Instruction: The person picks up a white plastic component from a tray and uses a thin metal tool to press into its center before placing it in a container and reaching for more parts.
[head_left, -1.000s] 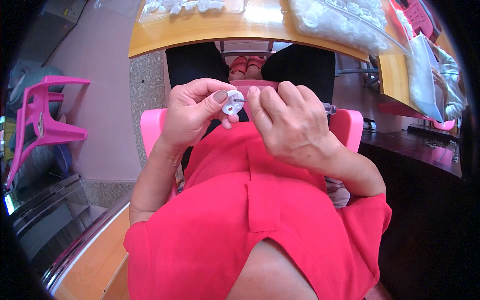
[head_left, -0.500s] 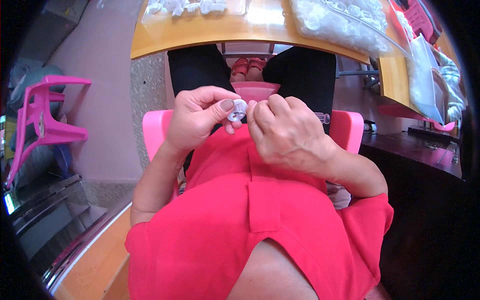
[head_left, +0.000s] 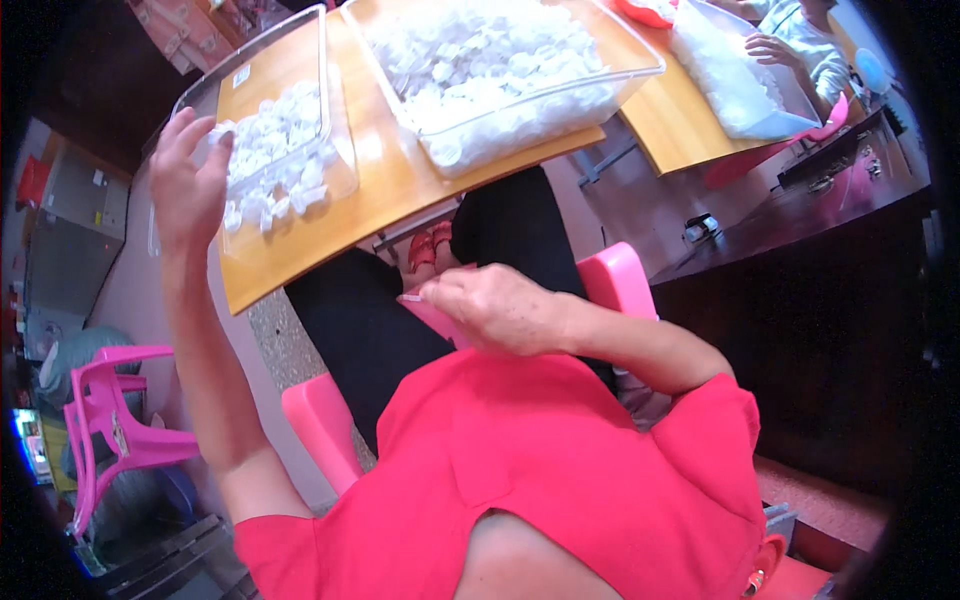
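Note:
My left hand (head_left: 190, 185) is raised over the clear plastic tray (head_left: 325, 75) on the left of the table. Its fingers are apart. White plastic pieces (head_left: 285, 130) lie in and around that tray; one shows by my thumb, and whether the hand touches it I cannot tell. My right hand (head_left: 495, 308) is closed in front of my red top, above my lap. A small pale end pokes out past its thumb and forefinger; the rest of what it grips is hidden.
A large clear bin (head_left: 630, 75) heaped with white pieces stands on the wooden table (head_left: 375, 205). To the right are another filled bin (head_left: 745, 105) and another person's hand (head_left: 775, 50). A pink chair (head_left: 120, 420) stands at left; I sit in a pink armchair (head_left: 615, 280).
My left hand has gone from my lap, where it held a round white plastic piece, up to the left tray. My right hand has shifted slightly left and lower, still closed. The view has turned.

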